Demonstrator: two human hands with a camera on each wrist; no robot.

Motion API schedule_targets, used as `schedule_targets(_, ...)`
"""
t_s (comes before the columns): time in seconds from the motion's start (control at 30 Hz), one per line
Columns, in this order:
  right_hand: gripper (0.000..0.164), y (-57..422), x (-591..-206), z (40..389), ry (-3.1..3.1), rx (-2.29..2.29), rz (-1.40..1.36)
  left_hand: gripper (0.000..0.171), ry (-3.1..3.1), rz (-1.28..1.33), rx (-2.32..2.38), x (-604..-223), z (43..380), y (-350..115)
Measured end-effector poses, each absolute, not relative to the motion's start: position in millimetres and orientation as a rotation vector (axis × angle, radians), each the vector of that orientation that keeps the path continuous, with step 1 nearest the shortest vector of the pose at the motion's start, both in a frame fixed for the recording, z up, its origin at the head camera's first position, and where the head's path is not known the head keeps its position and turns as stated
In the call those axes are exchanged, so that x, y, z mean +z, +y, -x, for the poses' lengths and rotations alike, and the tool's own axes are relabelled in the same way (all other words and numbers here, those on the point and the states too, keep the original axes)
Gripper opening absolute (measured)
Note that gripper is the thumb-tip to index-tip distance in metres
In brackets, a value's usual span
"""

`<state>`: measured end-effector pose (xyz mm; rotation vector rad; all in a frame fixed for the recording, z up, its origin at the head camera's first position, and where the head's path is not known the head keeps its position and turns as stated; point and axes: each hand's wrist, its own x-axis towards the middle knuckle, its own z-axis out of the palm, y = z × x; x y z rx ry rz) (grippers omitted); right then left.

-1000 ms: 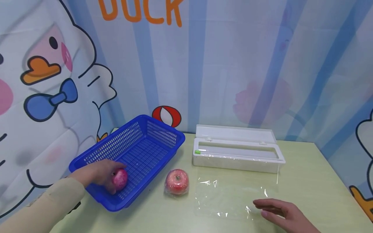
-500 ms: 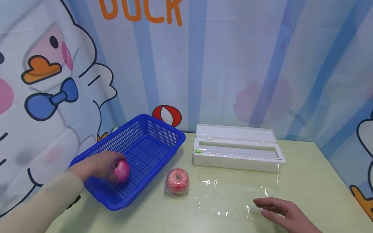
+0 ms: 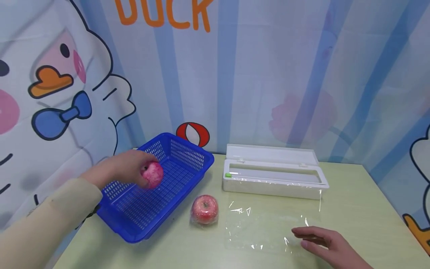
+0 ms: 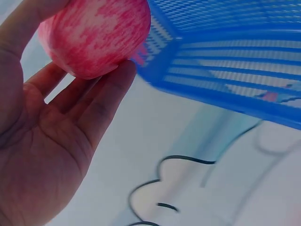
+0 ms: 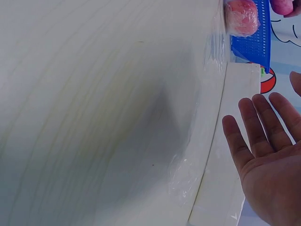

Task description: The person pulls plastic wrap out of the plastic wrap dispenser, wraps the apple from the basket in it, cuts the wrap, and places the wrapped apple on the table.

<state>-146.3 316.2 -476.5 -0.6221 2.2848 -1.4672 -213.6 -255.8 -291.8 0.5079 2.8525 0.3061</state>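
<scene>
My left hand [image 3: 129, 168] grips a red apple [image 3: 153, 175] between thumb and fingers, up over the blue plastic basket [image 3: 195, 183]. In the left wrist view the bare apple [image 4: 96, 35] shows pink-red mottling, with the fingers spread beneath it. A second apple [image 3: 205, 210], wrapped in clear film, sits on the table right of the basket. My right hand [image 3: 330, 244] holds nothing, its fingers relaxed beside a sheet of clear cling film [image 3: 268, 228] spread on the table. That sheet runs out from a white cling film dispenser [image 3: 272, 188] with its lid raised.
A green slide cutter [image 3: 228, 175] sits at the left end of the dispenser. The pale yellow-green table [image 3: 349, 209] meets a printed duck curtain [image 3: 255, 74] at the back and left. The basket stands at an angle on the table's left side.
My left hand has lifted the apple up from the basket's floor and carried it slightly right and away from me. The right hand has stayed in place.
</scene>
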Motion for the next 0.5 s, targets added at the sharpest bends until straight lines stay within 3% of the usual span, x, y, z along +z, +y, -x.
schedule_targets(0.3,0.033,314,-477,146,2.382,-1.469,0.771,0.076,2.862,-0.567,0.271,-267,221,-196)
schedule_targets(0.5,0.035,311,-475,147,2.346,-1.481,0.717,0.076,2.837,-0.665,0.252,-267,227,-153)
